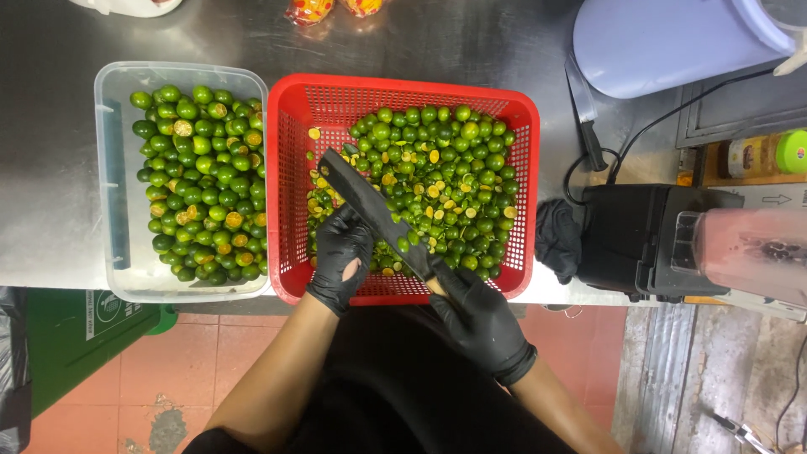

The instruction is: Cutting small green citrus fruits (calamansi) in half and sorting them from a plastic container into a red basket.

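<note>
Head view, glossy-gloved right hand (pixel 481 318) clamped on broad dark knife (pixel 370 210), left hand (pixel 339 259) pinching small round lime, red mesh basket (pixel 290 168).

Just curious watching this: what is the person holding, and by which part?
The right hand grips a black knife by its handle; the left hand seems to pinch a small lime.

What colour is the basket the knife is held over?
Red. The basket is a red plastic mesh one, seen clearly in the head view, holding small green citrus fruits.

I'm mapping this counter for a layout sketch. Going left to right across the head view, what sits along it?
clear plastic tub of green citrus → red basket of cut citrus → black cloth → black blender base → blender jar
</note>
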